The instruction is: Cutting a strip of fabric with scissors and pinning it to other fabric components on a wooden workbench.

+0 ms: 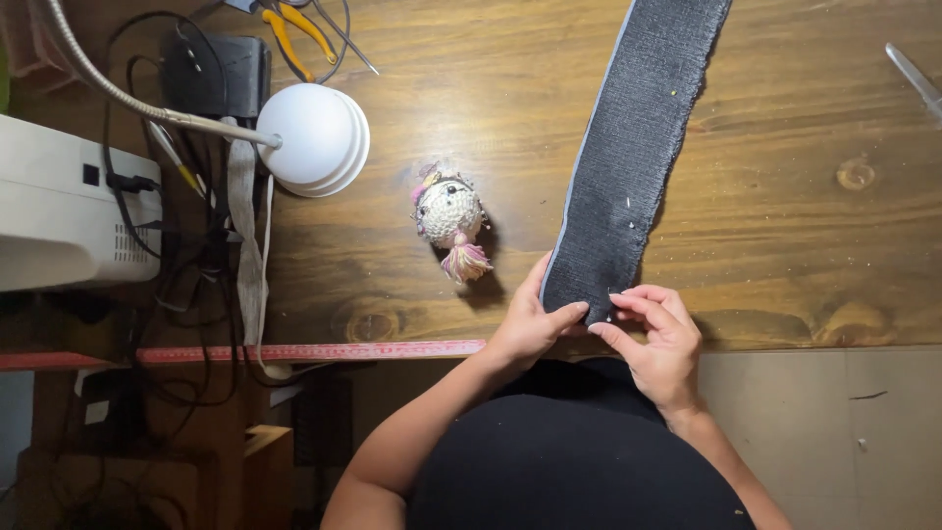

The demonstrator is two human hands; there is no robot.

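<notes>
I saw my left hand (530,324) and right hand (659,339) pinching the dark fabric strip (628,147) at the wooden bench's (785,245) near edge. A crocheted doll (449,218) lay beside it, a white lamp (316,139) toward the far left corner.

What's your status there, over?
Left hand and right hand pinching near end of dark fabric strip. Strip flat on wooden table. Crocheted doll alongside, clear.

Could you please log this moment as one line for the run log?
left hand: holds fabric strip end | right hand: pinches same end, pin there | nearby: crochet doll, lamp
</notes>
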